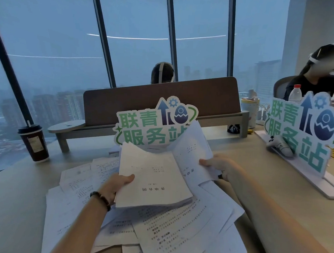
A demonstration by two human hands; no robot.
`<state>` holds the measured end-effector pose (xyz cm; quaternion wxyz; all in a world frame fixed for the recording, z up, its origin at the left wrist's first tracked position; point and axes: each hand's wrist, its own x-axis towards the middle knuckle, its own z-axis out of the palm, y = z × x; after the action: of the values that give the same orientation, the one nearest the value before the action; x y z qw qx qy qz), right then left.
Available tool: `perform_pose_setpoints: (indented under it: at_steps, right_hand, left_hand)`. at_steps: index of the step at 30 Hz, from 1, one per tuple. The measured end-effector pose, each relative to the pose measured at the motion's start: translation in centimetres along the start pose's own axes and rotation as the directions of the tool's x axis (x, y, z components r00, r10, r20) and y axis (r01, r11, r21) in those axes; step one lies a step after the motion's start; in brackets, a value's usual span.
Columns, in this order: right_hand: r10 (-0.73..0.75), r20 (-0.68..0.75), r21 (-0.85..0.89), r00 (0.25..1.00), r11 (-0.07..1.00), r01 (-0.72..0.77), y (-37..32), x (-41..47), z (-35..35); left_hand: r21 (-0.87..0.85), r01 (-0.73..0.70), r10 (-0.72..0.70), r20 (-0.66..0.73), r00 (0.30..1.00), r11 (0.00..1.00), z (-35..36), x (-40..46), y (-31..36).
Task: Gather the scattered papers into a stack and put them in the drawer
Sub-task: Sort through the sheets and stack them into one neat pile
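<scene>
1. Nearest the camera, loose printed sheets (167,237) are lying overlapped and askew across the lower centre of the frame, covering the pale desk (10,204).
2. Both forearms are reaching up from the bottom edge; the left one is wearing a dark bead bracelet (100,197).
3. The left hand (117,184) is gripping a thick bundle of papers (151,176) by its left edge at mid-frame, thumb pressing on top, the other fingers hidden beneath.
4. The right hand (218,164), right of centre, is pinching a second batch of papers (192,153) that is fanning upward; only the thumb is showing.
5. The two batches are overlapping, lifted above the scattered sheets.
6. Judging by this, gathering is partway done: many sheets are waiting on the desk, and no drawer is showing.
7. The next move probably calls for merging both batches, squaring the edges, then collecting the rest.
8. Behind, a green-lettered sign (152,123) is standing at centre, and a dark takeaway cup (34,143) is sitting at the left.
</scene>
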<state>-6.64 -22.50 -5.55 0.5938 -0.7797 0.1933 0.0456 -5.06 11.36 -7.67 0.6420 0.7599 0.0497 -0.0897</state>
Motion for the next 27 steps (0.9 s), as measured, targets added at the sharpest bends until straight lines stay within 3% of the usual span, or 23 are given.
perform_pose_setpoints:
  at_steps: [8,13,21,27]
  right_hand:
    - [-0.036,0.039,0.117,0.999,0.993,0.031,0.1,-0.3,0.0]
    - [-0.018,0.011,0.146,1.000,0.989,0.016,-0.4,-0.6,-0.1]
    - [-0.162,-0.116,-0.007,0.980,0.987,0.162,-3.8,-1.8,-0.1]
    - [-0.254,-0.069,-0.144,0.965,0.959,0.242,-8.4,-3.5,0.0]
  left_hand:
    - [-0.171,0.005,0.001,0.039,0.999,0.985,-0.6,0.0,0.3]
    - [-0.136,0.045,-0.037,0.060,0.998,0.990,-0.1,-0.4,0.0]
    - [-0.042,0.057,-0.057,0.017,0.998,0.997,0.6,-0.7,-0.2]
    - [0.018,0.029,-0.029,-0.006,1.000,0.999,0.8,-1.0,-0.2]
